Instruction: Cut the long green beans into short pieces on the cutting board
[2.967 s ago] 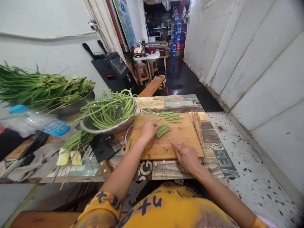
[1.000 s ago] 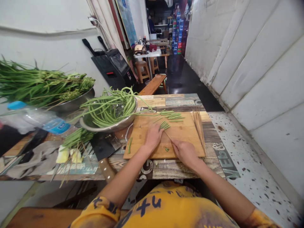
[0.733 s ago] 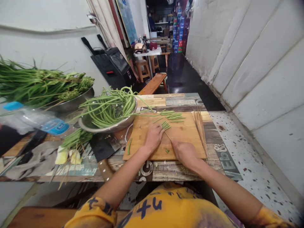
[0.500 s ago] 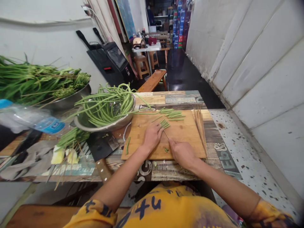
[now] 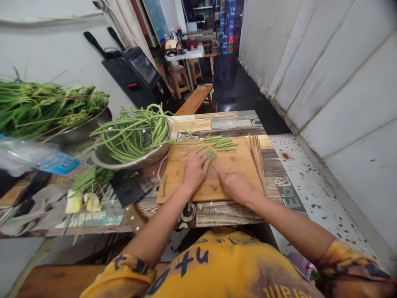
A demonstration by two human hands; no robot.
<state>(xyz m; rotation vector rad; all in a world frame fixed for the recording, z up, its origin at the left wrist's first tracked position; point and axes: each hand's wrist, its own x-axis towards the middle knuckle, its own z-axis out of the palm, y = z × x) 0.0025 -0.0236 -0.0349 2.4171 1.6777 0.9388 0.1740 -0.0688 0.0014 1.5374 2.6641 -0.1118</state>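
On a wooden cutting board (image 5: 235, 163), my left hand (image 5: 194, 170) is closed on a small bunch of cut green bean pieces (image 5: 210, 154) that fan out past its fingertips. My right hand (image 5: 235, 186) is closed on a thin wooden skewer (image 5: 214, 167) whose tip runs into that bunch. More cut bean pieces (image 5: 221, 142) lie at the board's far edge. A row of bare skewers (image 5: 257, 155) lies along the board's right side.
A metal bowl of long green beans (image 5: 133, 136) stands left of the board, and a second bowl of leafy stalks (image 5: 56, 109) farther left. A plastic bottle (image 5: 34, 157), a cleaver (image 5: 132, 190) and finished skewers (image 5: 89, 182) lie nearby. A tiled floor is at right.
My left hand has gathered the bean pieces into a tighter bunch and drawn closer to my right hand, and the skewer has gone further into the bunch. The camera has tilted down slightly.
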